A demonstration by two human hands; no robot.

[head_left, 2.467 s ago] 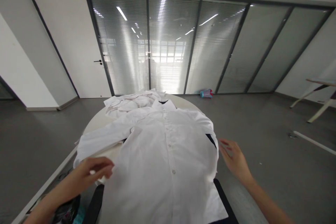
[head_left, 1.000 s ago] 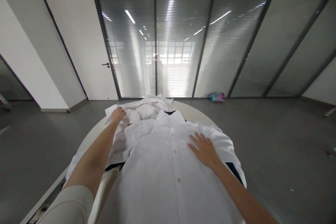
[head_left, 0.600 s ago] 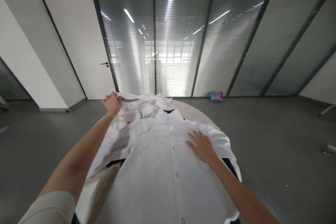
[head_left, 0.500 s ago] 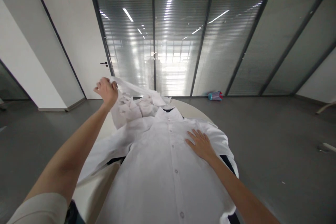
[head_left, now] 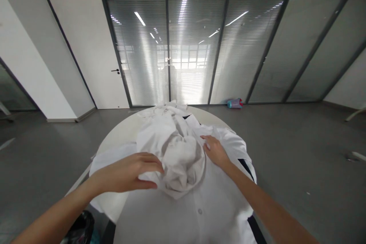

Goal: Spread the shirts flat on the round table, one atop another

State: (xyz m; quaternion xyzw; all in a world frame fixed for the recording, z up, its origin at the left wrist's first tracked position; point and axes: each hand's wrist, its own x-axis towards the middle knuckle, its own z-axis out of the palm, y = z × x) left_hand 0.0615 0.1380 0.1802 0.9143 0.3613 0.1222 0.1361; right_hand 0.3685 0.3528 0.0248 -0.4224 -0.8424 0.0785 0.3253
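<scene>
A white button-up shirt (head_left: pixel 200 213) lies flat, front up, on a round white table (head_left: pixel 120 131). On top of its chest sits a crumpled white garment (head_left: pixel 177 152). My left hand (head_left: pixel 128 173) grips the near left edge of that crumpled garment. My right hand (head_left: pixel 214 150) touches its right side, fingers pinching the cloth, resting on the flat shirt. More white cloth (head_left: pixel 162 110) lies bunched at the far end of the table.
A dark item (head_left: pixel 77 230) sits by the table's near left. Grey floor surrounds the table. Behind it are a glass wall with blinds (head_left: pixel 185 49), a white door (head_left: pixel 85 53), and a small blue and pink object (head_left: pixel 234 103) on the floor.
My left hand lifted a crumpled white garment from the far end of the table and brought it onto the flat shirt's chest. My right hand shifted from pressing the shirt to the garment's edge.
</scene>
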